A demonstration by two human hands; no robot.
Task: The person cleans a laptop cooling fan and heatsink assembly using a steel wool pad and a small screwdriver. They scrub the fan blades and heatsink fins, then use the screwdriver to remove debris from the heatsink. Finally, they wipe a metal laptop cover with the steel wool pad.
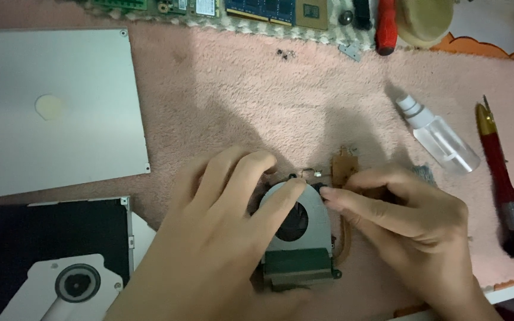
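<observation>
A laptop cooling fan (pixel 310 223) with a grey round housing and a copper heat pipe (pixel 344 169) lies on a pink fluffy mat (pixel 257 95). My left hand (pixel 215 238) rests over the fan's left side, with the index fingertip on the housing's top edge. My right hand (pixel 406 223) comes in from the right, its fingertips pinched at the fan's upper right corner by a small black part. Whether something is between those fingers is hidden. The fan's dark vent block (pixel 297 268) faces me.
A silver cover plate (pixel 55 113) lies at the left, an opened optical drive (pixel 49 261) below it. A clear spray bottle (pixel 438 135) and a red-handled brush (pixel 501 184) lie at the right. Circuit boards (pixel 257 9), a red screwdriver (pixel 386 27) and small screws (pixel 285 54) lie along the far edge.
</observation>
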